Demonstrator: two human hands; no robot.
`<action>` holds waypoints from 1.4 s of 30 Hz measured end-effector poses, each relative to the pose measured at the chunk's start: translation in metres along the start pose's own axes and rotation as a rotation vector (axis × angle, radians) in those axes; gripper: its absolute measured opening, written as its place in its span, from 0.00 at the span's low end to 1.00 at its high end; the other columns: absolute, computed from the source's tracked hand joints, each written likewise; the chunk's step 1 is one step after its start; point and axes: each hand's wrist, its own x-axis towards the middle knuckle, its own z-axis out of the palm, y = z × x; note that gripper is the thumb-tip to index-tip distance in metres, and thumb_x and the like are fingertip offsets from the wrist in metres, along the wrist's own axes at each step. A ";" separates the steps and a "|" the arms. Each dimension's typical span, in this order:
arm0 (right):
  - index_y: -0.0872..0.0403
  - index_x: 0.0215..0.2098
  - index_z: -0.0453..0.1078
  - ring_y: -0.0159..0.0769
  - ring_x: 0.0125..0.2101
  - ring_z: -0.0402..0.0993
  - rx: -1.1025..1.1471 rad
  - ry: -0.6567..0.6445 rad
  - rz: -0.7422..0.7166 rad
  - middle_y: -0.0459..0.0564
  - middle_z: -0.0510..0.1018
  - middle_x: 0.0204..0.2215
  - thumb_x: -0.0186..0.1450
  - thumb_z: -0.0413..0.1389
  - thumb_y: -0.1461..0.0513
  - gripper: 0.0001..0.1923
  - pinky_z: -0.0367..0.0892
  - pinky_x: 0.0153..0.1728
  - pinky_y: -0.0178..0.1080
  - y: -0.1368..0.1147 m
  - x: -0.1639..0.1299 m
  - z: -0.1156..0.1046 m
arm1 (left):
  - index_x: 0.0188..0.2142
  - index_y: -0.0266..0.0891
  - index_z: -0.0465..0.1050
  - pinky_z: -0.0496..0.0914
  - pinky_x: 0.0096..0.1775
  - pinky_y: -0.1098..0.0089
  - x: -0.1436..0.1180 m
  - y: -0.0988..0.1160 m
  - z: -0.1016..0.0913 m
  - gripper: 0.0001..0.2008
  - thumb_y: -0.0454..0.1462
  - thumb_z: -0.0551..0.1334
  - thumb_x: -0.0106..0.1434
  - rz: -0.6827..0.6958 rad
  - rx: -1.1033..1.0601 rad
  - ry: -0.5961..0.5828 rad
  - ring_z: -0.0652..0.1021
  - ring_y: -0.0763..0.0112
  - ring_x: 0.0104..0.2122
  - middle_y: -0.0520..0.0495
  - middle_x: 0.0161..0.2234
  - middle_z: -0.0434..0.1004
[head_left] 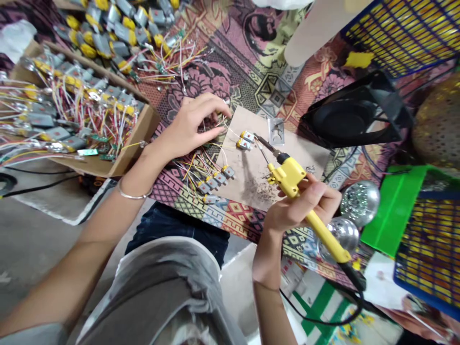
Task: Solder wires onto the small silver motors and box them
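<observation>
My right hand is wrapped round a yellow soldering iron with a feed tube beside its tip. The tip points at two small grey-and-yellow motors lying side by side on a brown board. Over the board's left edge, my left hand is curled round thin wires, one white wire running towards those motors. How its fingertips meet is partly hidden. Below it lies a short row of wired motors. A small clear plastic piece rests behind the iron's tip.
On the left, a cardboard box holds many wired motors, with a heap of motors behind. A black fan, metal bowls, a green box and blue baskets stand right. The iron's black cable hangs over the front edge.
</observation>
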 end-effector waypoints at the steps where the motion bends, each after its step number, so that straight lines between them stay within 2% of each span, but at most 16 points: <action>1: 0.49 0.36 0.67 0.34 0.31 0.73 0.009 0.062 -0.039 0.45 0.70 0.32 0.70 0.51 0.39 0.23 0.77 0.34 0.47 0.001 0.000 0.001 | 0.53 0.46 0.75 0.69 0.63 0.47 -0.001 0.000 -0.002 0.09 0.41 0.64 0.75 0.000 0.026 0.034 0.77 0.55 0.57 0.44 0.57 0.77; 3: 0.49 0.34 0.67 0.34 0.29 0.73 0.009 0.170 -0.096 0.44 0.70 0.30 0.70 0.53 0.41 0.22 0.76 0.33 0.47 0.001 0.001 0.003 | 0.51 0.46 0.74 0.72 0.61 0.50 -0.004 0.000 -0.007 0.08 0.41 0.64 0.75 -0.014 0.072 0.114 0.77 0.55 0.57 0.43 0.57 0.76; 6: 0.50 0.35 0.69 0.34 0.28 0.74 -0.010 0.160 -0.069 0.45 0.72 0.30 0.71 0.53 0.42 0.22 0.75 0.32 0.46 -0.001 0.001 0.005 | 0.55 0.47 0.70 0.76 0.56 0.54 -0.007 0.000 -0.012 0.13 0.43 0.65 0.74 -0.070 0.100 0.176 0.79 0.56 0.54 0.43 0.55 0.77; 11: 0.51 0.37 0.71 0.33 0.27 0.74 0.075 0.137 -0.008 0.44 0.73 0.29 0.70 0.56 0.44 0.19 0.73 0.29 0.43 -0.005 0.000 0.003 | 0.60 0.47 0.67 0.76 0.56 0.58 -0.010 -0.001 -0.015 0.18 0.41 0.65 0.74 -0.107 0.106 0.115 0.82 0.59 0.50 0.45 0.51 0.80; 15: 0.51 0.37 0.73 0.32 0.28 0.75 0.098 0.148 -0.031 0.44 0.73 0.29 0.71 0.56 0.45 0.19 0.73 0.30 0.42 -0.005 0.002 0.002 | 0.54 0.46 0.72 0.74 0.54 0.59 -0.010 -0.004 -0.020 0.10 0.39 0.62 0.75 -0.132 0.181 0.061 0.81 0.60 0.48 0.46 0.47 0.81; 17: 0.52 0.37 0.73 0.32 0.30 0.75 0.084 0.151 -0.053 0.44 0.74 0.30 0.71 0.56 0.45 0.19 0.74 0.31 0.42 -0.006 0.003 0.001 | 0.48 0.45 0.76 0.73 0.54 0.58 -0.009 -0.005 -0.022 0.06 0.40 0.61 0.76 -0.118 0.240 -0.017 0.80 0.58 0.48 0.45 0.46 0.80; 19: 0.52 0.36 0.73 0.32 0.31 0.76 0.068 0.145 -0.058 0.45 0.75 0.31 0.71 0.56 0.44 0.20 0.75 0.32 0.42 -0.005 0.003 0.001 | 0.45 0.44 0.79 0.71 0.56 0.55 -0.008 -0.004 -0.022 0.08 0.41 0.61 0.77 -0.116 0.307 -0.069 0.79 0.55 0.50 0.44 0.46 0.80; 25: 0.51 0.36 0.72 0.31 0.29 0.75 0.069 0.097 -0.041 0.44 0.76 0.31 0.71 0.56 0.43 0.21 0.72 0.29 0.40 -0.005 0.002 0.000 | 0.48 0.42 0.79 0.63 0.63 0.46 -0.005 0.013 -0.015 0.09 0.43 0.63 0.76 -0.125 0.467 -0.132 0.74 0.45 0.58 0.40 0.50 0.76; 29: 0.51 0.36 0.72 0.30 0.28 0.74 0.073 0.069 -0.052 0.44 0.75 0.30 0.71 0.56 0.43 0.22 0.72 0.28 0.39 -0.007 0.002 0.001 | 0.44 0.40 0.79 0.58 0.65 0.44 -0.002 0.025 -0.016 0.07 0.39 0.62 0.76 -0.140 0.498 -0.161 0.72 0.42 0.60 0.40 0.51 0.77; 31: 0.52 0.35 0.72 0.30 0.28 0.75 0.095 0.075 -0.059 0.44 0.75 0.29 0.71 0.56 0.42 0.22 0.73 0.29 0.39 -0.007 0.002 0.001 | 0.42 0.40 0.78 0.58 0.64 0.43 -0.001 0.030 -0.017 0.07 0.38 0.61 0.76 -0.158 0.485 -0.149 0.73 0.42 0.59 0.40 0.50 0.78; 37: 0.51 0.37 0.70 0.29 0.25 0.73 0.141 0.054 0.020 0.42 0.75 0.28 0.71 0.55 0.42 0.22 0.71 0.28 0.40 -0.004 0.002 0.002 | 0.49 0.45 0.75 0.57 0.64 0.47 -0.006 0.044 -0.021 0.06 0.39 0.62 0.75 -0.268 0.248 -0.044 0.80 0.54 0.52 0.47 0.48 0.84; 40: 0.50 0.37 0.68 0.28 0.24 0.71 0.146 0.041 0.033 0.42 0.73 0.28 0.73 0.52 0.43 0.20 0.68 0.26 0.38 -0.003 0.002 0.002 | 0.46 0.46 0.74 0.57 0.64 0.49 -0.010 0.044 -0.020 0.03 0.39 0.64 0.75 -0.275 0.189 -0.019 0.80 0.55 0.54 0.49 0.49 0.84; 42: 0.50 0.38 0.67 0.28 0.23 0.70 0.151 0.030 0.039 0.42 0.72 0.28 0.73 0.52 0.44 0.19 0.66 0.25 0.38 -0.003 0.002 0.002 | 0.49 0.47 0.73 0.59 0.63 0.51 -0.011 0.040 -0.018 0.06 0.40 0.63 0.75 -0.275 0.152 -0.022 0.81 0.56 0.55 0.49 0.50 0.85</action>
